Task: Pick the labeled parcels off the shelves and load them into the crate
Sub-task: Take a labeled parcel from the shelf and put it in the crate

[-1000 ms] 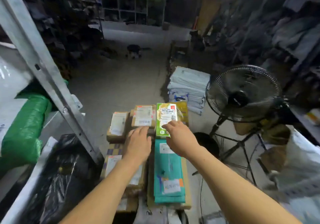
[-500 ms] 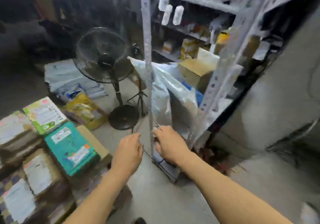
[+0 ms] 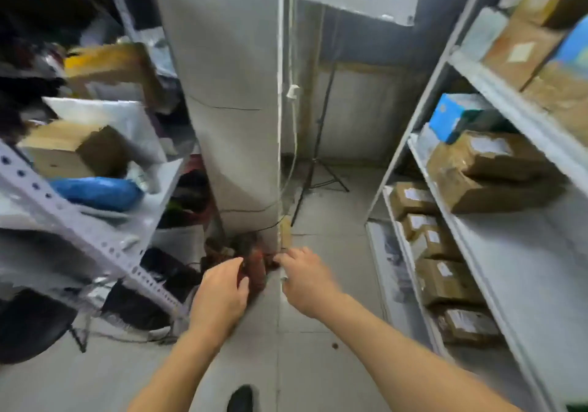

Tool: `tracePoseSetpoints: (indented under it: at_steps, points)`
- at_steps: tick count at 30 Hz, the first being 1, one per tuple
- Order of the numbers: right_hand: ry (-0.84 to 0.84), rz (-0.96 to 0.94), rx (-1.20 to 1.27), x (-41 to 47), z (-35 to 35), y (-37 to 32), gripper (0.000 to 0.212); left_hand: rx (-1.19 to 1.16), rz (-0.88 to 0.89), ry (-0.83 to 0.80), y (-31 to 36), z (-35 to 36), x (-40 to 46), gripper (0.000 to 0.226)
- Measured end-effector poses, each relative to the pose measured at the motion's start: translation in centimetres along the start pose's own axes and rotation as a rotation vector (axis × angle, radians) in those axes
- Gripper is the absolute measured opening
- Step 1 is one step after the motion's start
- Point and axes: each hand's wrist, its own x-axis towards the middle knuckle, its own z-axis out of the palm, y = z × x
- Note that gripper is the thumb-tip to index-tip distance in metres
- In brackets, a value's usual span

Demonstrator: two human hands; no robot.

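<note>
Both hands are out in front at mid-frame, empty and apart from every parcel. The left hand [image 3: 221,294] hangs with its fingers loosely curled and nothing in them; the right hand [image 3: 305,281] is held a little higher, fingers slack and spread, also holding nothing. Between and just beyond them stands a grey pillar [image 3: 235,93], with some reddish clutter [image 3: 254,268] at its foot — too blurred to name. The labeled parcels [image 3: 445,281] sit on the right shelves [image 3: 496,287], well to the right of the right hand and not touched by it: a row of brown boxes with white labels along the lower shelf, bigger taped boxes [image 3: 486,170] on the shelf above, and a blue box [image 3: 455,115] behind those. On the left shelves [image 3: 95,240], a carton [image 3: 73,150], a blue bag [image 3: 95,192] and a white mailer [image 3: 105,115] lie up and to the left of the left hand — again well out of its grasp. A tripod [image 3: 318,157] stands in the far corner, and the toe of a dark shoe [image 3: 240,399] shows on the floor below the arms.
</note>
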Motion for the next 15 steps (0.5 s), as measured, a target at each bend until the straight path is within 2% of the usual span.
tracePoseSetpoints:
  at_steps: [4, 8, 15]
  points:
    - [0.062, 0.258, 0.013, -4.7, -2.7, 8.5, 0.039, -0.012, 0.236, -0.099, 7.7, 4.1, 3.6, 0.025]
    - [0.128, 0.523, 0.002, -8.2, -5.3, 14.7, 0.042, 0.056, 0.469, -0.183, 13.6, 9.2, 9.0, 0.043]
    - [0.252, 0.927, 0.004, -10.4, -9.5, 21.2, 0.041, 0.093, 0.839, -0.302, 24.6, 13.0, 16.2, 0.051]
